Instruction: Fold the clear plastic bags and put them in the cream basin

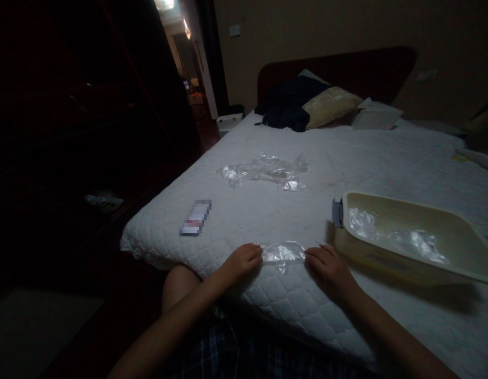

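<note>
A clear plastic bag [282,252], folded into a narrow strip, lies near the front edge of the bed. My left hand [246,259] pinches its left end with the fingers closed. At the other end, my right hand [326,266] grips the bag's right side, fingertips pressed together. Farther back on the mattress, a loose heap of crumpled clear plastic bags [263,171] is spread out. To the right of my right hand stands a cream plastic storage bin [389,266] with a grey latch, and more clear plastic [417,245] lies inside it.
A phone [195,218] with a blurred screen lies on the white quilted bed [244,221] at the left. Dark clothing [287,105], a yellowish pillow [332,105] and a white box [376,116] are by the headboard. A lit doorway [188,63] opens at the back left.
</note>
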`<state>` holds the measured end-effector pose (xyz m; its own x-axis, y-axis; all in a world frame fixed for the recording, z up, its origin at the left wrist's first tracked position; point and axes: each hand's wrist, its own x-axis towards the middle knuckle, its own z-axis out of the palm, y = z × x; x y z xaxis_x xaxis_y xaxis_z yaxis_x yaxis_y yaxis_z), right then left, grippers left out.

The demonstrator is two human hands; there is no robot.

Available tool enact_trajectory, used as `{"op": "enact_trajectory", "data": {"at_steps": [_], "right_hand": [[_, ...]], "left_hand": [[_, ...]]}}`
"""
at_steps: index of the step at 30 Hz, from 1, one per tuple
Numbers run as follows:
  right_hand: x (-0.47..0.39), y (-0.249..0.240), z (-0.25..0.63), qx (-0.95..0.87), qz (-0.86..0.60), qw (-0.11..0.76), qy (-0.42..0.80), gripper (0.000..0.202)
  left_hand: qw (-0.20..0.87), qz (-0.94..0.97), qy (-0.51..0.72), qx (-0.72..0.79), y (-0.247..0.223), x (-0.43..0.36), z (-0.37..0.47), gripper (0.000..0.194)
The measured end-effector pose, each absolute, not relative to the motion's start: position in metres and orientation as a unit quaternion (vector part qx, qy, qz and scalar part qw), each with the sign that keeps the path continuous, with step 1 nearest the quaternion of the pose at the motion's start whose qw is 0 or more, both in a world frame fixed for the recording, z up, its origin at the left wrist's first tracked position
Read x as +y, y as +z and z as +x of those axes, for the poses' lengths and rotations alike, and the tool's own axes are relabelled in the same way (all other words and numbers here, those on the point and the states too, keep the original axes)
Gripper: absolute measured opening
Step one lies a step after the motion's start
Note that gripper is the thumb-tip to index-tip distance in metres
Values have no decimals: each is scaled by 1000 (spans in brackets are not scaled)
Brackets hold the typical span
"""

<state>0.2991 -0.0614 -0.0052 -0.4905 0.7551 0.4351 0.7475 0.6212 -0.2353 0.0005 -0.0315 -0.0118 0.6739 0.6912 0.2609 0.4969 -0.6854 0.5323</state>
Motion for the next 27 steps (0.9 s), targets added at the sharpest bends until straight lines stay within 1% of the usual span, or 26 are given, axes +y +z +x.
{"op": "enact_trajectory", "data": {"at_steps": [5, 7, 9, 12, 14, 15, 17, 18, 20, 23, 27], "right_hand": [[-67, -5, 301, -878, -426, 216, 25, 21], [-67, -3, 301, -874, -432, 220, 43, 19], [-66, 3, 298, -850, -458, 251, 67, 17], [-61, 16, 282, -780, -517, 335, 114, 16], [-56, 23, 264, -718, -545, 396, 176, 15], [-53, 26, 253, -681, -553, 421, 231, 15], [-46, 24, 231, -592, -545, 431, 409, 17], [-43, 21, 221, -539, -527, 419, 506, 21], [-37, 12, 210, -439, -514, 413, 610, 22], [-32, -1, 216, -362, -526, 421, 645, 16], [-33, -4, 246, -329, -551, 445, 625, 9]], "left_hand": [[206, 916, 192, 287, 0, -43, -4, 34], [197, 923, 187, 274, 7, -46, -3, 37], [183, 928, 185, 267, 9, -48, -2, 37], [157, 934, 184, 264, 5, -48, -1, 36], [136, 936, 186, 266, 0, -47, -1, 35], [125, 937, 187, 266, -3, -47, -1, 35], [97, 941, 189, 265, -7, -46, 0, 33], [82, 942, 188, 265, -8, -46, 0, 32], [54, 944, 186, 266, -11, -46, -1, 32], [33, 945, 185, 268, -15, -48, -3, 36], [60, 941, 192, 272, -22, -53, -6, 44]]}}
